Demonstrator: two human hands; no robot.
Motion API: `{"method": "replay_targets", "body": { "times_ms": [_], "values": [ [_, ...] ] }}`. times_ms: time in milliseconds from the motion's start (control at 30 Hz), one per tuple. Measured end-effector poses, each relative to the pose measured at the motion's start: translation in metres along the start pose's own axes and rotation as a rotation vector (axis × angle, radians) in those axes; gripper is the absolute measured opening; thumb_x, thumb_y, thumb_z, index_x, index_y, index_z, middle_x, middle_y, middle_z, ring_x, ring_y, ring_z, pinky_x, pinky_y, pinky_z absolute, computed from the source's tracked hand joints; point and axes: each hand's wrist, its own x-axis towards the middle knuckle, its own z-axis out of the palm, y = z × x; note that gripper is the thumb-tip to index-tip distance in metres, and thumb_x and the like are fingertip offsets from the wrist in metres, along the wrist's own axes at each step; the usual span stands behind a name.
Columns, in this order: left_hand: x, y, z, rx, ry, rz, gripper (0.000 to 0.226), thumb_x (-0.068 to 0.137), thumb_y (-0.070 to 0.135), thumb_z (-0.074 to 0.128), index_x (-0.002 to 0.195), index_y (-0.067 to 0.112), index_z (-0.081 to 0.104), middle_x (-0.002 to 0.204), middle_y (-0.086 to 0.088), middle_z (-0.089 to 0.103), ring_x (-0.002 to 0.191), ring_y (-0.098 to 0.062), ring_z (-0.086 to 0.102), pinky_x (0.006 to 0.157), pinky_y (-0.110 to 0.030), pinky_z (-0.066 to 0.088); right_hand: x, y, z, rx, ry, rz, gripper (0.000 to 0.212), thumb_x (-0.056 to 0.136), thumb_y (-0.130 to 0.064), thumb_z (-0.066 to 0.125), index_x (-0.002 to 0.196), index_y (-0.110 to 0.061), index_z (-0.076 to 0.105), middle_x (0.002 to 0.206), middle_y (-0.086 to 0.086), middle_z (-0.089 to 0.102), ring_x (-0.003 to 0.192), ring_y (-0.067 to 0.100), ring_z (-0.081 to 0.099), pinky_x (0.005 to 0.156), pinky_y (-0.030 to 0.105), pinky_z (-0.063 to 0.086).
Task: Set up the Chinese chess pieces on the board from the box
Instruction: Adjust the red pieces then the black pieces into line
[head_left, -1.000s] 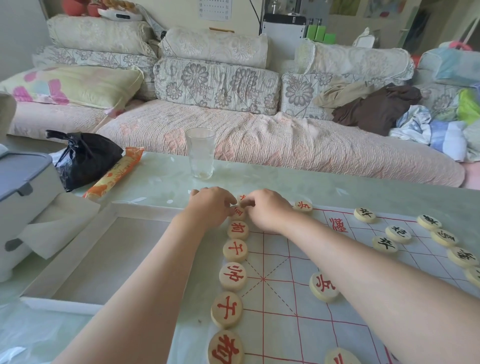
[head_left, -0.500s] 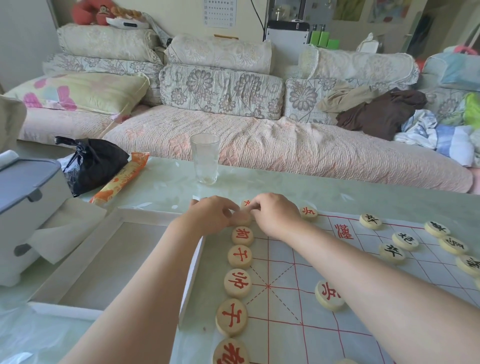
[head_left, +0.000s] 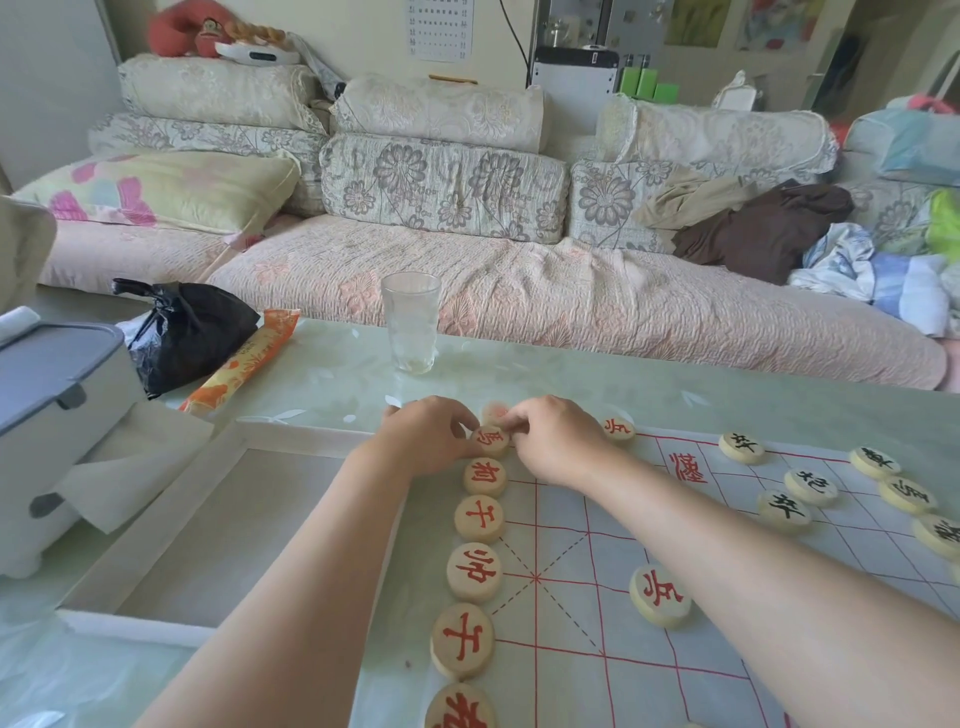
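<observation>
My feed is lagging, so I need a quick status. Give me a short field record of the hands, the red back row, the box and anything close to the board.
left hand: fingertips on the red horse piece
right hand: fingertips on the same piece from the other side
red back row: column of red-lettered pieces along the board edge, general mid-row
red soldiers: one at far edge, one mid-board
black pieces: cluster at right, cannon among them
box: left of board, no pieces visible inside
drinking glass: upright beyond the board
</observation>
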Motion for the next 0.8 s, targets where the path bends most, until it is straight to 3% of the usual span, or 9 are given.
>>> {"method": "replay_targets", "body": {
  "times_ms": [200, 300, 400, 567, 700, 800],
  "values": [
    [0.01, 0.001, -0.003, -0.106, 0.023, -0.077, 0.033, 0.093, 0.037, 0.056, 0.125, 0.029, 0.059, 0.119, 0.008, 0.062, 0.118, -0.018, 0.053, 0.108, -0.042, 0.034, 0.024, 0.017, -0.006, -0.038, 0.108, 0.088, 0.038, 0.093, -0.018, 0.049, 0.127, -0.028, 0.062, 0.134, -0.003, 0.06, 0.122, 0.022, 0.055, 0.095, 0.031, 0.045],
    [0.021, 0.004, 0.004, -0.187, 0.078, -0.107, 0.032, 0.095, 0.031, 0.053, 0.126, 0.027, 0.06, 0.125, 0.004, 0.063, 0.119, -0.021, 0.054, 0.106, -0.042, 0.038, 0.038, 0.018, -0.005, -0.064, 0.011, 0.088, 0.038, 0.094, -0.037, 0.057, 0.13, -0.026, 0.06, 0.134, -0.001, 0.06, 0.124, 0.025, 0.053, 0.103, 0.036, 0.044],
    [0.025, 0.006, 0.011, -0.153, 0.092, -0.09, 0.031, 0.095, 0.029, 0.052, 0.124, 0.029, 0.063, 0.126, 0.005, 0.063, 0.119, -0.023, 0.054, 0.103, -0.04, 0.041, 0.049, 0.014, -0.001, -0.084, -0.046, 0.055, 0.039, 0.093, -0.052, 0.059, 0.12, -0.024, 0.068, 0.124, -0.002, 0.066, 0.119, 0.027, 0.056, 0.102, 0.04, 0.043],
    [0.03, 0.002, 0.011, -0.159, 0.075, -0.064, 0.027, 0.093, 0.03, 0.057, 0.117, 0.031, 0.067, 0.122, 0.007, 0.066, 0.115, -0.02, 0.057, 0.1, -0.035, 0.044, 0.06, 0.01, 0.001, -0.068, -0.083, 0.023, 0.023, 0.096, -0.037, 0.059, 0.118, -0.038, 0.068, 0.127, -0.01, 0.063, 0.121, 0.022, 0.054, 0.104, 0.038, 0.04],
    [0.027, 0.0, 0.01, -0.15, 0.089, -0.049, 0.031, 0.094, 0.028, 0.054, 0.124, 0.029, 0.062, 0.119, 0.007, 0.065, 0.114, -0.018, 0.057, 0.101, -0.036, 0.043, 0.056, 0.011, 0.002, -0.028, -0.091, -0.006, 0.026, 0.097, -0.024, 0.055, 0.118, -0.031, 0.068, 0.125, -0.008, 0.065, 0.12, 0.021, 0.055, 0.105, 0.041, 0.041],
    [0.027, -0.001, 0.01, -0.155, 0.078, -0.038, 0.026, 0.093, 0.029, 0.056, 0.116, 0.032, 0.067, 0.116, 0.008, 0.067, 0.11, -0.018, 0.059, 0.097, -0.034, 0.046, 0.051, 0.011, 0.003, 0.0, -0.076, -0.026, 0.022, 0.097, -0.032, 0.057, 0.112, -0.021, 0.069, 0.119, -0.001, 0.069, 0.114, 0.025, 0.059, 0.102, 0.042, 0.043]
  ]
}}
